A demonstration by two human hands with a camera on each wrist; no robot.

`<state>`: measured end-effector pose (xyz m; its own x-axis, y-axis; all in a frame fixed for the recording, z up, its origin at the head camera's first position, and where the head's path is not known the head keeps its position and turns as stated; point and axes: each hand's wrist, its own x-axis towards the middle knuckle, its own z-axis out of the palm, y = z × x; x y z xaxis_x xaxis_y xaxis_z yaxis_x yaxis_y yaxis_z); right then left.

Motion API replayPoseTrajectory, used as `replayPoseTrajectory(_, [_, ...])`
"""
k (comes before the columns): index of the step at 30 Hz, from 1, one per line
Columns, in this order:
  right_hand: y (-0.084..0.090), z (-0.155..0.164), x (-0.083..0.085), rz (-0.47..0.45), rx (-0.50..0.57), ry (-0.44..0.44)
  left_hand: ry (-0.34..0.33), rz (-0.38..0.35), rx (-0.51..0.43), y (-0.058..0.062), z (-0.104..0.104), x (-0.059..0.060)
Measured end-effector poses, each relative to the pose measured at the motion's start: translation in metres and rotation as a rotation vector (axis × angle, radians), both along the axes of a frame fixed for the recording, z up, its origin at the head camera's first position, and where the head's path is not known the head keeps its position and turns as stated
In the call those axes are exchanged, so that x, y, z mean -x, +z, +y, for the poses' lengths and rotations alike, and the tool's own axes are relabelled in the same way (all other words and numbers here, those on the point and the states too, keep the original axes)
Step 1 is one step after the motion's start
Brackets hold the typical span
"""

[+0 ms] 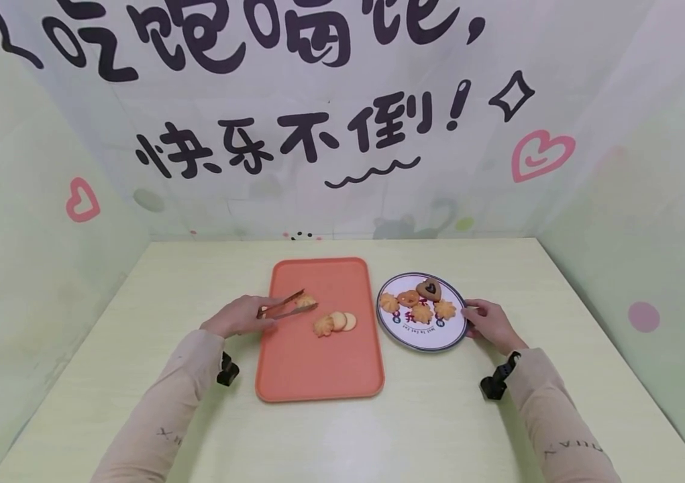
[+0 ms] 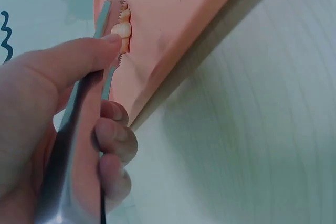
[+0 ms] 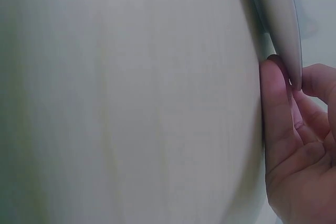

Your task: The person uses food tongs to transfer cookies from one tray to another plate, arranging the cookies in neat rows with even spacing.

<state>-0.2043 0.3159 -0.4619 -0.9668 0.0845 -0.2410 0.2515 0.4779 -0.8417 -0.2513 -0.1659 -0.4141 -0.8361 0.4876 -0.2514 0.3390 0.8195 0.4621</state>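
My left hand (image 1: 244,316) grips metal tongs (image 2: 73,156) over the left side of an orange tray (image 1: 318,376). Between the toothed tips of the tongs is a ridged golden cookie (image 1: 305,301); whether both tips touch it, I cannot tell. More cookies (image 1: 339,321) lie close together near the tray's middle. At the right, my right hand (image 1: 492,323) pinches the rim of a white plate (image 1: 402,339) with a dark blue edge, thumb on one side and fingers on the other. Several cookies (image 1: 422,313) rest on this plate, one of them a brown heart cookie (image 1: 429,289).
Tray and plate stand side by side on a pale wooden table (image 1: 342,443). A printed cloth wall (image 1: 294,208) closes off the back, and further walls (image 1: 650,268) rise at both sides. Each wrist carries a small black camera (image 1: 493,387).
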Motion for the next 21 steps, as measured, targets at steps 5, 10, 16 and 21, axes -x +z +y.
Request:
replayPoseTrajectory(5, [0.001, 0.0, -0.001, 0.006, -0.01, 0.006, -0.002, 0.029, -0.04, -0.006, -0.001, 0.003])
replayPoseTrajectory(10, [-0.001, 0.0, -0.001, 0.004, -0.006, 0.002, 0.002, 0.025, -0.087, -0.011, -0.004, 0.003])
replayPoseTrajectory(16, [-0.003, 0.0, 0.0, 0.002, 0.001, 0.002, 0.027, -0.01, -0.131, -0.015, -0.007, 0.002])
replayPoseTrajectory(21, [-0.003, 0.0, 0.0, 0.004, -0.007, 0.008, 0.028, 0.039, -0.142, -0.014, -0.007, 0.003])
